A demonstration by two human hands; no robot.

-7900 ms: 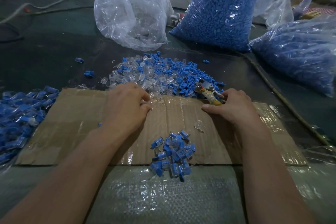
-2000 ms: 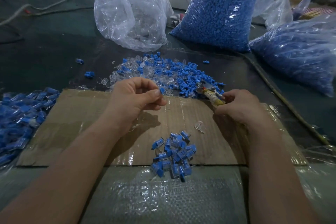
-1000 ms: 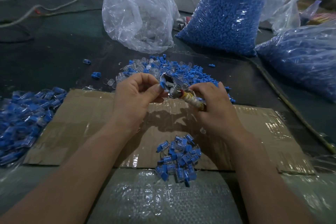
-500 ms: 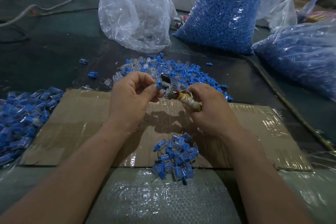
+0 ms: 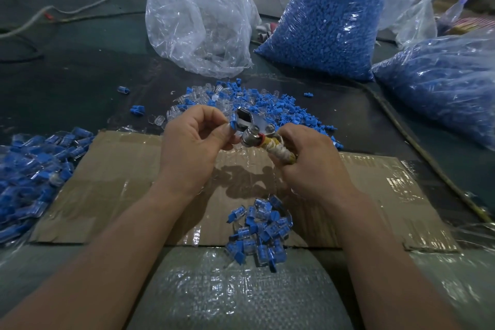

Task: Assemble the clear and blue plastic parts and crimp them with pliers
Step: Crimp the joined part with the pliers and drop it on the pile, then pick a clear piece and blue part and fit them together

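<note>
Pinching a small blue and clear plastic part [image 5: 232, 124] between thumb and forefinger, the left hand [image 5: 192, 142] has its fingers [image 5: 226, 132] clamped together on it. The part sits right against the nose of the steel pliers with yellow wrapped handles [image 5: 251, 124] (whether the jaws actually bite it, cannot tell). On the right hand [image 5: 313, 161] the fingers [image 5: 293, 132] are curled tight round the handles, with the pliers angled up and left toward the left hand.

Both hands are held up over a taped brown cardboard sheet [image 5: 120, 182], and their shadow falls on it. A small pile of joined blue-and-clear pieces [image 5: 258, 230] lies at the near edge of the cardboard, between the forearms, spilling onto a shiny woven plastic sack [image 5: 235, 289].

Just beyond the hands, a loose heap of clear caps and blue plugs [image 5: 281, 107] lies on the dark bench [image 5: 67, 75], with a few strays to its left. At the far left, a big spread of finished blue pieces on clear film [image 5: 34, 169] lies beside the cardboard.

At the back stands a crumpled clear plastic bag, mostly transparent [image 5: 198, 24]. Right of it is a tall clear bag packed with blue parts [image 5: 326, 29], and a second blue-filled bag [image 5: 442, 83] is at the right edge. A pale cord [image 5: 67, 11] loops across the bench at the far left.
</note>
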